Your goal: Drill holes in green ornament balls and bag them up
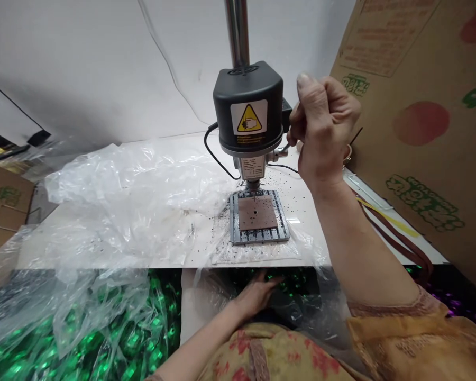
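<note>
My right hand (326,119) is raised beside a small black-topped drill press (249,106), its fingers curled round the feed lever (282,152) on the machine's right side. Under the drill chuck (253,185), a brown square board (257,212) with a dark hole lies on the slotted metal base (235,233). Below the table edge, my left hand (258,295) reaches into a clear plastic bag (297,312) with shiny green pieces (291,280). Its fingers look spread; their tips are partly hidden, and I see nothing held in them.
Crumpled clear plastic (143,196) covers the left of the white table (317,233). Dark shavings are scattered round the base. A larger bag of shiny green pieces (127,333) stands at lower left. A tall cardboard box (420,148) rises at right, near brown straps (400,241).
</note>
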A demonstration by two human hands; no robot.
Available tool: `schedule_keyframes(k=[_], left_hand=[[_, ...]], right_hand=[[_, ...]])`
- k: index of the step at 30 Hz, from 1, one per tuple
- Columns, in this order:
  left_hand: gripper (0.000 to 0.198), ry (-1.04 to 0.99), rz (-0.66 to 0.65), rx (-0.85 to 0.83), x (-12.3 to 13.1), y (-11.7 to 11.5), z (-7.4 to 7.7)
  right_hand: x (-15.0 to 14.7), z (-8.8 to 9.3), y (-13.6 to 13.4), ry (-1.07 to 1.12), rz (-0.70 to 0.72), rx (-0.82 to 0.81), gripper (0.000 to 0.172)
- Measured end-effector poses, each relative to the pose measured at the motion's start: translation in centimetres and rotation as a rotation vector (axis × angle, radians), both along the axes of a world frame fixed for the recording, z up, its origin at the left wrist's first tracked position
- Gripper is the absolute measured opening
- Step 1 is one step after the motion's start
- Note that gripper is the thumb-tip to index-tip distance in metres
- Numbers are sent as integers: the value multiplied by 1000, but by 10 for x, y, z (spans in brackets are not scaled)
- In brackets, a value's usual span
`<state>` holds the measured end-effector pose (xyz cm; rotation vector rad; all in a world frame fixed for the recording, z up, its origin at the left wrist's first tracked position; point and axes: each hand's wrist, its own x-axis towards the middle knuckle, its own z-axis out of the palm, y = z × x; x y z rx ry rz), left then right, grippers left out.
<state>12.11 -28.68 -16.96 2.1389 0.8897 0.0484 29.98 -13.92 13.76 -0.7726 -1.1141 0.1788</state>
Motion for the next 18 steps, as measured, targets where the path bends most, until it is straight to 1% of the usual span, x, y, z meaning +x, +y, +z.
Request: schedule_keyframes(k=[3, 5, 7, 9, 11, 13, 15, 18], left_hand=[[63, 8, 192, -70, -9, -1, -37], [64, -23, 334, -120, -15, -3, -59], [68, -47, 462, -160, -18, -3, -72], [73, -54, 545, -177, -17, -3, -77], [75, -65, 569, -171, -15, -3, -78], [72, -94, 541, -143, -14, -2, -77], [69, -85, 472, -115, -16, -2, -77], [60, 48, 339, -125, -22, -5, -80]], right_hand=[[4, 6, 7, -14, 58, -11, 52], [4, 8, 12, -10, 80, -4, 53], [4, 7, 14, -10, 49, 10, 54], [2, 3, 14, -30, -31, 23, 51], [0, -4, 12, -49, -126, 44, 45], [-3, -12, 10, -51, -193, 71, 37], [-4, -19, 7, -54, -221, 83, 31], [-1, -23, 7, -76, -193, 70, 26]])
